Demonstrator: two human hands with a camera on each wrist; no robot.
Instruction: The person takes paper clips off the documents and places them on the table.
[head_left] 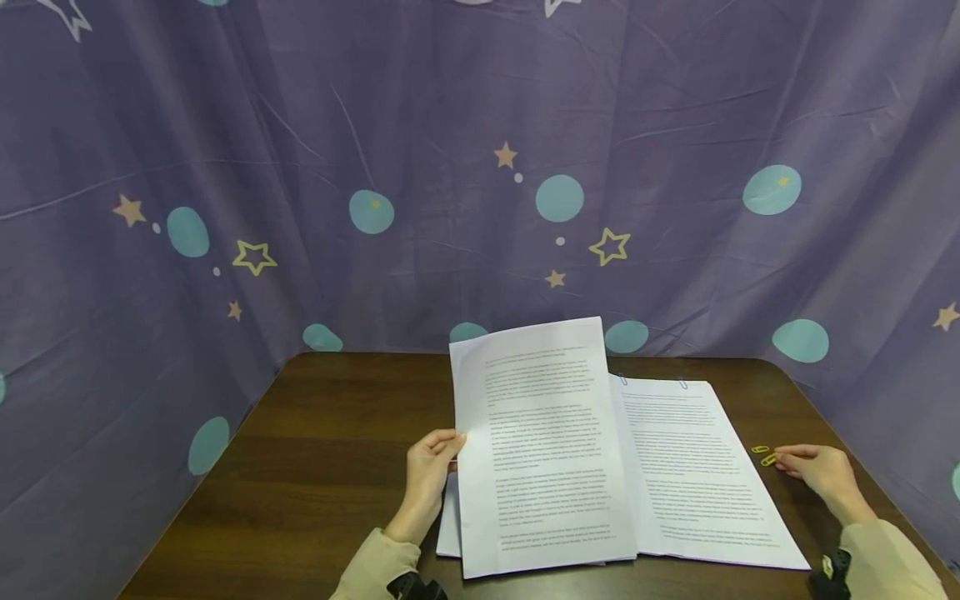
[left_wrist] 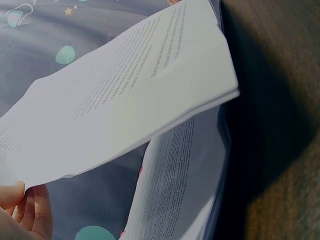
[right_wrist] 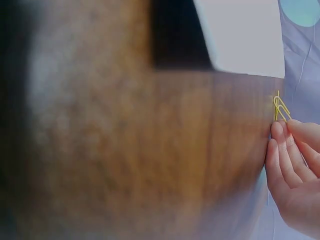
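Note:
My left hand (head_left: 435,475) grips the left edge of a sheaf of printed paper (head_left: 543,450), thumb in front, and holds it tilted up off the table. In the left wrist view the sheaf (left_wrist: 165,75) shows several sheets thick, with another printed stack (left_wrist: 170,185) below it. At the right, my right hand (head_left: 821,475) pinches a yellow paper clip (head_left: 768,460) between thumb and fingertips. A second yellow paper clip (head_left: 760,449) is just beyond it. The right wrist view shows yellow wire (right_wrist: 281,107) at the fingertips, the two clips overlapping there.
A printed paper stack (head_left: 697,475) lies right of and partly under the raised sheaf. Blue paper clips (head_left: 683,383) sit on its top edge. The dark wooden table (head_left: 337,433) runs back to a purple curtain (head_left: 450,108) with stars and dots.

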